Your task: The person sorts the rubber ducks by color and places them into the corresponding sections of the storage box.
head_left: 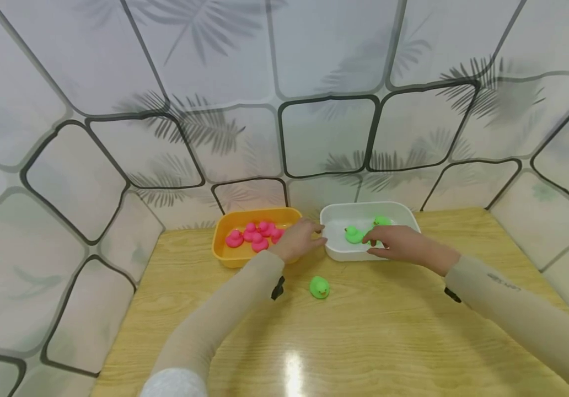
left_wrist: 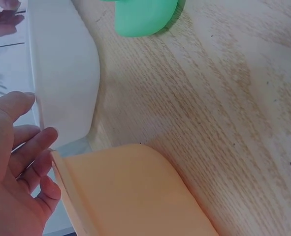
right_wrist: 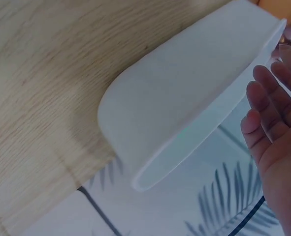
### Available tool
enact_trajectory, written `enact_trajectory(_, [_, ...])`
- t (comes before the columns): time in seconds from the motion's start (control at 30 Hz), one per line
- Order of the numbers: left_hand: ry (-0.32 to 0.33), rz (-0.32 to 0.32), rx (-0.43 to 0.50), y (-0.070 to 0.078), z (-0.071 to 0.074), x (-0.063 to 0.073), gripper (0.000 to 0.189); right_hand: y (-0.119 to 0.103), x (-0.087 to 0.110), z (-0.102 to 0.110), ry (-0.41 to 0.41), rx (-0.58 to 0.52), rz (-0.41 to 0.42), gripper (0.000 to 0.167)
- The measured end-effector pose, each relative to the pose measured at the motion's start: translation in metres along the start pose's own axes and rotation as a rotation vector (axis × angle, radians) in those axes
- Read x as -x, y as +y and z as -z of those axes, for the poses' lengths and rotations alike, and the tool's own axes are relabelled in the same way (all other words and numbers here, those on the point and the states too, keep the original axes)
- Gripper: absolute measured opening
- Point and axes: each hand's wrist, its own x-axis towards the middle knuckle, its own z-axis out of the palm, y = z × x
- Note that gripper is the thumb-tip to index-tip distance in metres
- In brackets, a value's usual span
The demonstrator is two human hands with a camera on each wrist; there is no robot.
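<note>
My left hand (head_left: 298, 241) is between the two tubs. Its fingers are loosely bent and apart, with thumb and fingertips right at the left rim of the white tub (head_left: 334, 251) and nothing in its grasp. Over the front of that tub hovers my right hand (head_left: 397, 242), fingers relaxed, close above the green rubber ducks. One green duck (head_left: 353, 235) lies left of its fingertips and another green duck (head_left: 381, 221) lies behind it; a bit of green shows under the fingers. A lone green duck (head_left: 320, 288) stands on the table in front of the tubs.
An orange tub (head_left: 225, 257) holding several pink ducks (head_left: 259, 242) stands left of the white one, partly behind my left hand. Both tubs sit on a wooden table (head_left: 364, 331) near its back edge, against a patterned wall covering (head_left: 324, 138) that also flanks the sides.
</note>
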Motion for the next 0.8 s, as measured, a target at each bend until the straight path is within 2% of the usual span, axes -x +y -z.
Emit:
enact_trajectory(0.2, [0.0,-0.008,0.01,0.001,0.002,0.001,0.045,-0.021,-0.002,-0.007,0.01,-0.067,0.04,0.015])
enact_trajectory(0.47, [-0.007,0.0,-0.002,0.004,0.006,0.001,0.045,-0.042,-0.005,-0.028,0.028,-0.145,0.103,0.016])
enact_trajectory(0.8, [-0.006,0.005,-0.018,0.004,0.005,0.0,0.045,-0.06,-0.008,-0.058,-0.082,-0.239,0.114,0.019])
